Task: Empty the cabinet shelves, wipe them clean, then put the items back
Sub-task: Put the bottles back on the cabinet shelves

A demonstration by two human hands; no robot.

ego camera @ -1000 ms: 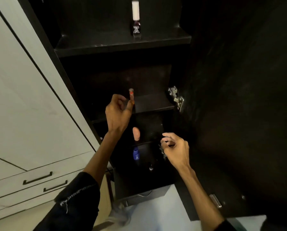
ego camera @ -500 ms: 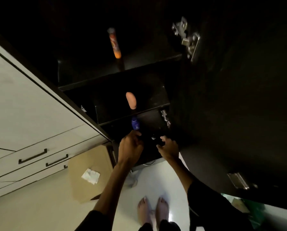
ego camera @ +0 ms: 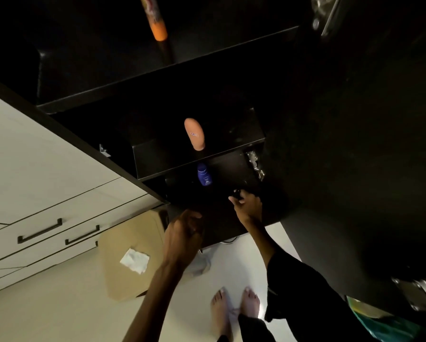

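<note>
Head view, looking down into a dark cabinet [ego camera: 157, 77] with its door swung open to the right. Right hand [ego camera: 247, 206] reaches into the lowest visible shelf; fingers curl round a small dark object [ego camera: 236, 193], too dim to identify. Left hand [ego camera: 183, 233] hangs just in front of the cabinet's lower edge, fingers curled inward; cannot tell whether it holds anything.

Items on shelves: orange tube [ego camera: 155, 21] upright on the upper shelf; peach bottle [ego camera: 194, 134] on the middle shelf; blue bottle [ego camera: 204, 175] on the lowest shelf, just left of the right hand.

Judgement: one item per shelf, spaced out, suggests either the tail of emptying or the put-back step; cannot settle which from this moment alone. Next move calls for either setting the small object down upright clear of the blue bottle, or drawing it out past the hinge [ego camera: 255, 164] without snagging.

Room: pale floor [ego camera: 59, 312]; a brown cardboard piece [ego camera: 123, 275] lies on it with a crumpled white tissue [ego camera: 134, 260] on top, plausibly the wipe. White drawers [ego camera: 46, 218] with dark handles to the left. Bare feet [ego camera: 234, 307] near the cabinet base.
</note>
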